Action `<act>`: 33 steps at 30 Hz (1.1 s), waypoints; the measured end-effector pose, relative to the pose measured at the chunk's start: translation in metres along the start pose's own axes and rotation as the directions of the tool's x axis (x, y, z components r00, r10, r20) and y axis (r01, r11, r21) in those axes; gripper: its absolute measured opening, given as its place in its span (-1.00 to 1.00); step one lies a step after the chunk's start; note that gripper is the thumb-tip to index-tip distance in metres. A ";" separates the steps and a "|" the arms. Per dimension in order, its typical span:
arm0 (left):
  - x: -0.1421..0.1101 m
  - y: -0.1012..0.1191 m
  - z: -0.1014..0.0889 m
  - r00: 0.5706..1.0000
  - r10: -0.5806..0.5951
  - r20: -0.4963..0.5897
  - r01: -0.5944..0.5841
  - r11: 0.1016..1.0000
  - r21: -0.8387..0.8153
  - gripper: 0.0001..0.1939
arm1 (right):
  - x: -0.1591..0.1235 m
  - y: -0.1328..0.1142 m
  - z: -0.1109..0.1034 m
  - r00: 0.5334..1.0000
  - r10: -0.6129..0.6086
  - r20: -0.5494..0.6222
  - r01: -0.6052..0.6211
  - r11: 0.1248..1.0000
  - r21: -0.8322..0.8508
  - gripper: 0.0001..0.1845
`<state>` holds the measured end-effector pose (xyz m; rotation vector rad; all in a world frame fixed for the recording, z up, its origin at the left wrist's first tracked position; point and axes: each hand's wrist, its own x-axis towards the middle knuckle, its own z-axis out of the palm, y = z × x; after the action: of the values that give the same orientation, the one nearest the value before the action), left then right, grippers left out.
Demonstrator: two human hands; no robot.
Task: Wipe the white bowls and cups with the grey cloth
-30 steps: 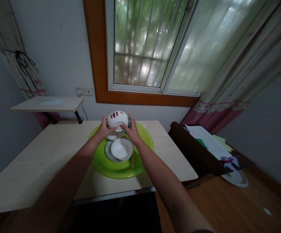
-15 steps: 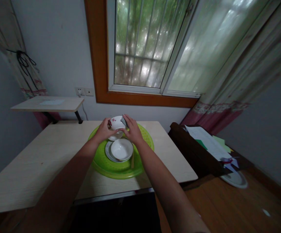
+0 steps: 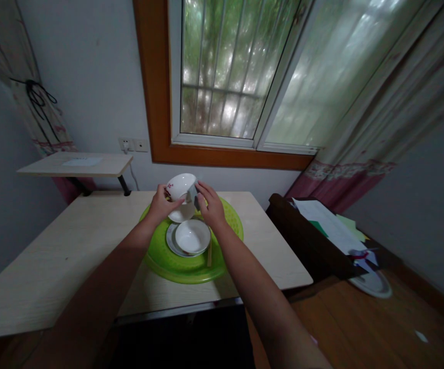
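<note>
The left hand (image 3: pixel 163 206) grips a patterned white bowl (image 3: pixel 178 186), tilted above a round green tray (image 3: pixel 198 275) on a pale worktop (image 3: pixel 91 246); the right hand's (image 3: pixel 210 207) grip holds a grey cloth (image 3: pixel 193 195) at the bowl's rim. Nearer, another white bowl (image 3: pixel 193 236) sits on a plate (image 3: pixel 171 242).

Both forearms (image 3: pixel 117 262) are bare, tapering smoothly toward the wrists (image 3: pixel 220 225).

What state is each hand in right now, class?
Left hand: closed on the patterned white bowl.
Right hand: holding a greyish, cloth-like item at the bowl's side.
</note>
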<state>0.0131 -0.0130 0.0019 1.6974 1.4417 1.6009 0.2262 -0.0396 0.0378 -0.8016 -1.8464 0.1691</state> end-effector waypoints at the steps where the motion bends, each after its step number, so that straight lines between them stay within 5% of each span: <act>1: -0.001 0.002 -0.001 1.000 -0.008 -0.006 0.008 1.000 0.004 -0.27 | 0.000 0.004 0.000 0.998 0.061 -0.030 -0.061 0.998 0.019 -0.56; 6: -0.005 0.009 -0.001 0.999 -0.003 0.040 0.005 0.999 -0.047 -0.26 | -0.002 0.020 0.003 0.902 0.430 -0.036 -0.419 0.893 0.164 -0.39; 12: -0.010 0.012 0.000 0.981 0.149 0.121 -0.151 0.989 0.007 -0.35 | -0.003 0.025 0.008 0.792 0.608 0.051 -0.590 0.741 0.320 -0.29; 19: -0.011 0.020 -0.003 0.831 0.468 0.300 -0.512 0.855 0.085 -0.42 | 0.000 0.021 0.013 0.609 0.680 0.407 -0.756 0.345 0.556 -0.32; 21: -0.012 0.023 -0.004 0.794 0.512 0.328 -0.570 0.815 0.106 -0.48 | 0.001 0.020 0.014 0.608 0.661 0.440 -0.743 0.277 0.609 -0.44; 24: -0.013 0.025 -0.005 0.788 0.520 0.330 -0.592 0.787 0.172 -0.53 | 0.000 0.019 0.016 0.657 0.631 0.413 -0.701 0.308 0.644 -0.53; 29: -0.011 0.020 -0.006 0.870 0.423 0.252 -0.473 0.862 0.185 -0.45 | -0.003 0.021 0.019 0.721 0.624 0.302 -0.649 0.456 0.609 -0.38; 33: -0.006 0.017 -0.005 0.985 0.151 0.086 -0.147 0.988 -0.046 -0.49 | -0.006 0.027 0.022 0.746 0.614 0.258 -0.624 0.510 0.592 -0.22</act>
<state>0.0167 -0.0270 0.0146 1.8679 1.2584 1.5955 0.2200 -0.0167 0.0113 -0.9111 -1.2614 1.2317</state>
